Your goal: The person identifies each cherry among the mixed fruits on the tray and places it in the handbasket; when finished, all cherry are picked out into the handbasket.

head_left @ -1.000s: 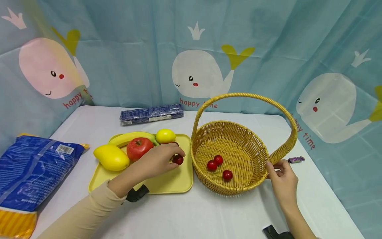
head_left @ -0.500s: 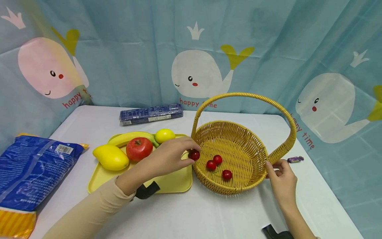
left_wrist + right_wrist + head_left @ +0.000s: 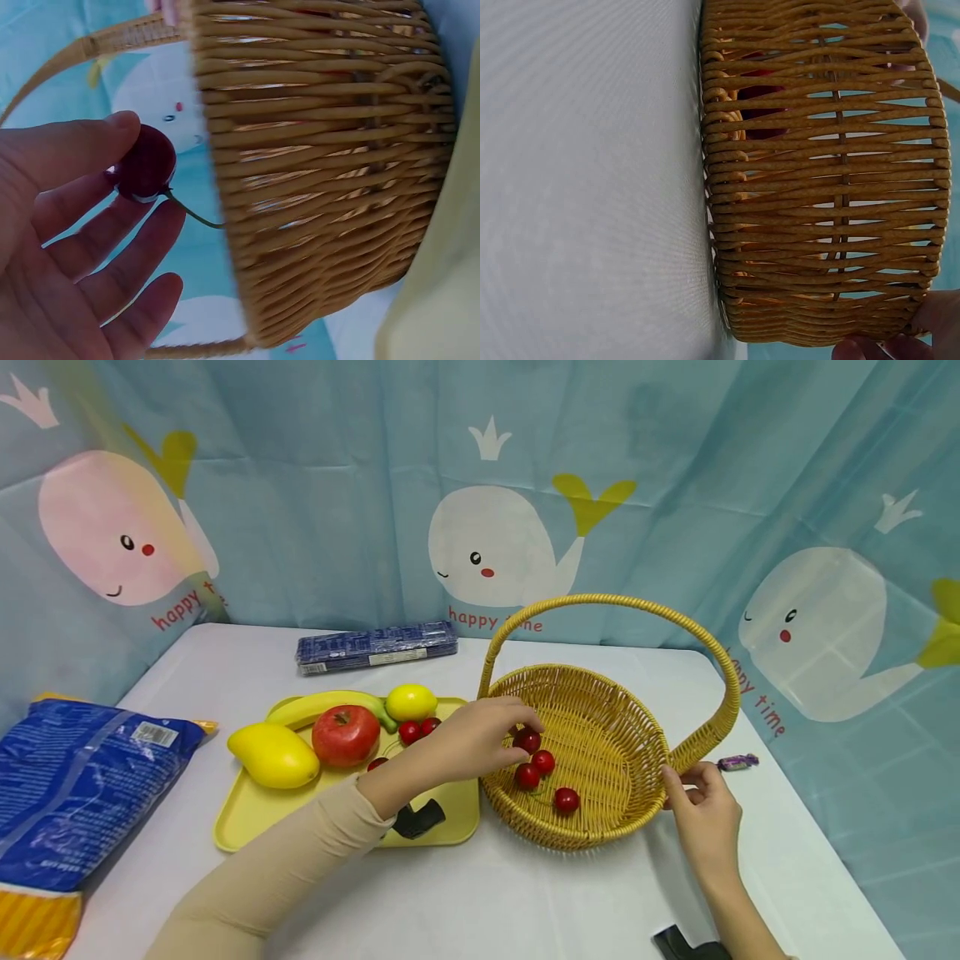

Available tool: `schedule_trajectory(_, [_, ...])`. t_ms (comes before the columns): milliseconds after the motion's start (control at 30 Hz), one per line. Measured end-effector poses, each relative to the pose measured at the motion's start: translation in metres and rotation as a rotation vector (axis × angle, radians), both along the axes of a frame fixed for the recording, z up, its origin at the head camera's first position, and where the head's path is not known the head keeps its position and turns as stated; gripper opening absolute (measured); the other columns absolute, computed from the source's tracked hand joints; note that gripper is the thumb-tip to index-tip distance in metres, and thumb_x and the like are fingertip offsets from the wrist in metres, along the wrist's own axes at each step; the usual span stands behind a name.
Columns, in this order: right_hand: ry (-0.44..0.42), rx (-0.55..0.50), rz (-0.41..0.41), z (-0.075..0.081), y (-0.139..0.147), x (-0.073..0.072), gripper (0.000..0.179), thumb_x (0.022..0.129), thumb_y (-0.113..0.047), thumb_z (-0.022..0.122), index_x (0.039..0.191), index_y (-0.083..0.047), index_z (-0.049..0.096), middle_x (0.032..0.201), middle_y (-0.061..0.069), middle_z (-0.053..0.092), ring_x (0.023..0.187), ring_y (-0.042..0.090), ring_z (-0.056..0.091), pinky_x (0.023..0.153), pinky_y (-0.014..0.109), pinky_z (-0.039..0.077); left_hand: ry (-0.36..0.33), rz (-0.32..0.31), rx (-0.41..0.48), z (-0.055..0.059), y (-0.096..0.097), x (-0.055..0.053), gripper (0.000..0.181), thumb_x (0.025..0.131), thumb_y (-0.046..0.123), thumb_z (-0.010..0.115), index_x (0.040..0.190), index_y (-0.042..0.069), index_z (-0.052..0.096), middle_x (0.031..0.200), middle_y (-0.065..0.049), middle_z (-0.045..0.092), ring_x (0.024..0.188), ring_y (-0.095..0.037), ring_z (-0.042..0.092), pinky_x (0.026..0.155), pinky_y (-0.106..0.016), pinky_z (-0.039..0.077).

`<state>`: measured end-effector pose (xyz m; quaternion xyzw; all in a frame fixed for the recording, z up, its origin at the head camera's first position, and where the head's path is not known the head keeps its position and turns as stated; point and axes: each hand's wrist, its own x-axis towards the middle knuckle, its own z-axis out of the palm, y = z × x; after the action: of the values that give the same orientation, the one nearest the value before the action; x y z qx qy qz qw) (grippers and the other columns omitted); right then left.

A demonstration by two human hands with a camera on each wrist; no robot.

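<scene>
cherry (image 3: 148, 163) round, glossy; basket (image 3: 337, 157) woven

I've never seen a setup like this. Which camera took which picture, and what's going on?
There is no robot, just a person's two bare hands. The head picture comes from a head-worn camera looking forward and down at a white table. The other two come from wrist cameras, each showing a wicker basket up close.

The left hand pinches a cherry over the basket, where three more cherries lie. The right hand holds the basket's rim near the handle.

The yellow tray bears a banana, apple, mango, lemon and other cherries. Around them are a blue bag, a blue packet and a purple wrapped candy.
</scene>
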<state>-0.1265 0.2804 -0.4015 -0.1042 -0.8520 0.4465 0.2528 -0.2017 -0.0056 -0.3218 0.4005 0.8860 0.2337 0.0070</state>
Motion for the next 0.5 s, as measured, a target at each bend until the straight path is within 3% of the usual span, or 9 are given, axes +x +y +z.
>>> schedule_trajectory(167, [-0.006, 0.007, -0.001, -0.001, 0.001, -0.002, 0.021, 0.088, -0.015, 0.063, 0.101, -0.001, 0.057, 0.087, 0.004, 0.061, 0.052, 0.004, 0.057, 0.050, 0.015, 0.044, -0.031, 0.021, -0.039, -0.011, 0.013, -0.011, 0.030, 0.083, 0.021, 0.070, 0.111, 0.015, 0.064, 0.106, 0.003, 0.060, 0.094, -0.011, 0.054, 0.081, -0.026, 0.047])
schedule_trajectory(500, [0.022, 0.022, 0.013, -0.002, 0.001, 0.000, 0.022, 0.088, -0.018, 0.063, 0.100, -0.001, 0.056, 0.087, 0.009, 0.062, 0.053, 0.006, 0.058, 0.051, 0.015, 0.043, -0.058, 0.034, -0.203, -0.034, 0.028, -0.026, 0.031, 0.082, 0.012, 0.069, 0.113, 0.013, 0.064, 0.108, 0.001, 0.063, 0.101, -0.014, 0.056, 0.086, -0.029, 0.047])
